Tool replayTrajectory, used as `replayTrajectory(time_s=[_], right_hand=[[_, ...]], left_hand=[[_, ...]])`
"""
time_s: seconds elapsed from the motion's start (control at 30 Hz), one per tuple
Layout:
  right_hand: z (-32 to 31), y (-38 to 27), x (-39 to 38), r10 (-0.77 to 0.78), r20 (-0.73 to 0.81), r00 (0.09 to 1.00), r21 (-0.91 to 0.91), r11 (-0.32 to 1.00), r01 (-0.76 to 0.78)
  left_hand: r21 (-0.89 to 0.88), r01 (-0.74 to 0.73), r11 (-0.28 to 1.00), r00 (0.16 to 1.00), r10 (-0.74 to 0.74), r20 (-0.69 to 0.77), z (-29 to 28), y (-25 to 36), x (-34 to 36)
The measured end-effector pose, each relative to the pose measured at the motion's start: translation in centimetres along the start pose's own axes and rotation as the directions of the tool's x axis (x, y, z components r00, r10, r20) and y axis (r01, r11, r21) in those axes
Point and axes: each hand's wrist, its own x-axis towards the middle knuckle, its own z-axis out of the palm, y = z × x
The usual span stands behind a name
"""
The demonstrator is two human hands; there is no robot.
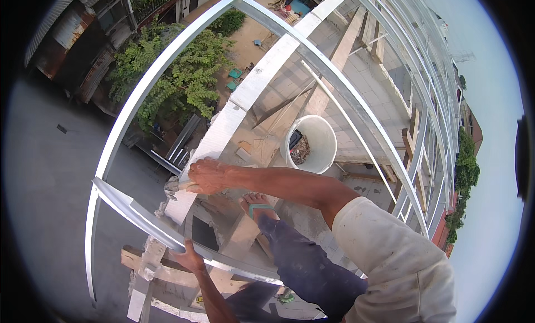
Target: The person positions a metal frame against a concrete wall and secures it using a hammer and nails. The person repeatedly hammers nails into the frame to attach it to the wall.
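Above grey ground (pixel 50 189), left grip (pixel 191 259) clasps a metal beam (pixel 149 219) slanting lower-right, right grip (pixel 210 176) a tool (pixel 174 187).

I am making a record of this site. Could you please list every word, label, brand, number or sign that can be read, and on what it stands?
No text can be read in this picture.
The silver metal bar at the left hand and the white bucket show no legible marking.
The yellow object is too small to check.
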Motion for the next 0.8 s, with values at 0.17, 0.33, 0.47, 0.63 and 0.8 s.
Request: replayTrajectory(time_s=[0.17,0.33,0.47,0.63,0.8], right_hand=[[-7.5,-1.5,-10.6,0.394,0.206,0.896,0.572,0.694,-0.437],[-13.7,5.1,-24.3,0.766,0.066,0.64,0.786,0.355,-0.506],[-16.7,12.4,-34.5,0.901,-0.021,0.432,0.69,0.326,-0.646],[-15.8,15.1,-42.8,0.992,-0.005,0.128,0.658,0.099,-0.747],[-15.8,20.3,-50.4,0.993,-0.105,0.05,0.63,0.105,-0.769]], left_hand=[[0.244,0.01,0.97,0.995,0.015,-0.099,-0.1,0.9,0.0],[0.203,0.038,0.978,0.995,-0.017,-0.102,0.6,0.1,0.1],[0.242,0.073,0.967,0.991,-0.043,-0.124,0.9,0.4,0.3],[0.208,0.061,0.976,0.995,-0.043,-0.092,-0.1,-0.8,0.8],[0.081,0.166,0.983,0.986,-0.166,-0.007,0.8,2.6,-0.4]])
